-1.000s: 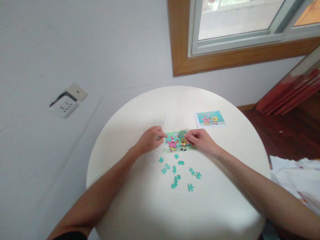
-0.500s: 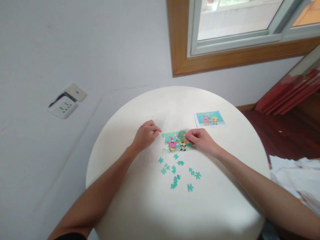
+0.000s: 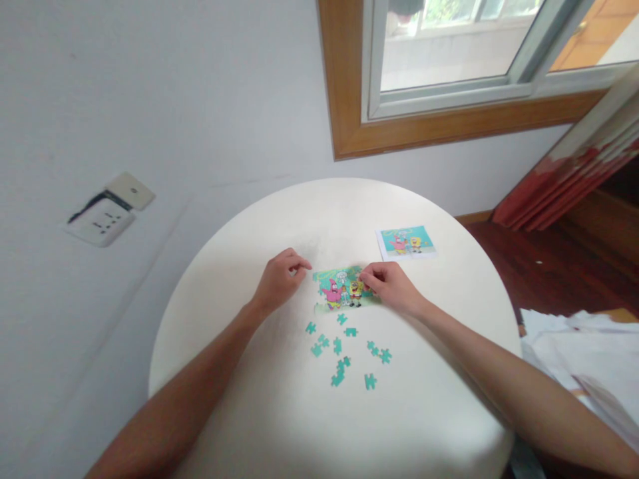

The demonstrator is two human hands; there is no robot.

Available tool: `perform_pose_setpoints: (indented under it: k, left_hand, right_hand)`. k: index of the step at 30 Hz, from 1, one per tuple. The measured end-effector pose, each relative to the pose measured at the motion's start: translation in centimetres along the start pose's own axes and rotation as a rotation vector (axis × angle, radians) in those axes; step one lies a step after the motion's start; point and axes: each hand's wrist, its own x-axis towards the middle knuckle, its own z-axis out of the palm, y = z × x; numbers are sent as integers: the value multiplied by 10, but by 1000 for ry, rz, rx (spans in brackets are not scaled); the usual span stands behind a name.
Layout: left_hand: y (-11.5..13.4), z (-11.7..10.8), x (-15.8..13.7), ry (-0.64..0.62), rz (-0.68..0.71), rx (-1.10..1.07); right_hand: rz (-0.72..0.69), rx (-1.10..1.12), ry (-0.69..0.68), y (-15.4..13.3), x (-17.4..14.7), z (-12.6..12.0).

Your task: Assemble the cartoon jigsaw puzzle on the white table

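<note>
A partly joined jigsaw puzzle (image 3: 332, 293) with cartoon figures lies flat in the middle of the table. At its upper right edge, my right hand (image 3: 392, 286) is closed in a pinch on a puzzle piece, mostly hidden by the fingers; the hand covers the puzzle's right end. Just off the upper left corner rests my left hand (image 3: 284, 279), its index finger stretched out and thumb apart, holding nothing. Several loose teal puzzle pieces (image 3: 351, 332) are scattered below the puzzle, including one piece (image 3: 370, 381) nearest to me.
A picture card (image 3: 409, 243) with the same cartoon scene lies behind my right hand. The round white table (image 3: 239, 412) stands by a wall with a socket (image 3: 102, 219) and a window (image 3: 449, 66). White papers (image 3: 584, 346) are piled at the right, below a red curtain (image 3: 544, 183).
The whole view has shifted slightly, so the table and hands appear a little further left and lower. Both hands keep nearly the same places at the puzzle.
</note>
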Motion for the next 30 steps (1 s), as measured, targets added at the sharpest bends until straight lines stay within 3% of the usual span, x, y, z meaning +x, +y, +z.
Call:
perform_pose_setpoints:
  k: [17,21,27,30]
  left_hand:
    - [10,-24,0,-6,14,-20]
    - [17,-34,-6,-200,71,-63]
    - [26,-44,-21,-681,145,-17]
    - [28,-43,-28,-747,130,26]
  right_hand:
    - [1,-5,76,12,6,-8]
    - [-10,-44,106,16,8,-13]
    - [-24,-74,134,16,8,-16]
    - [-17,-82,141,14,8,-16]
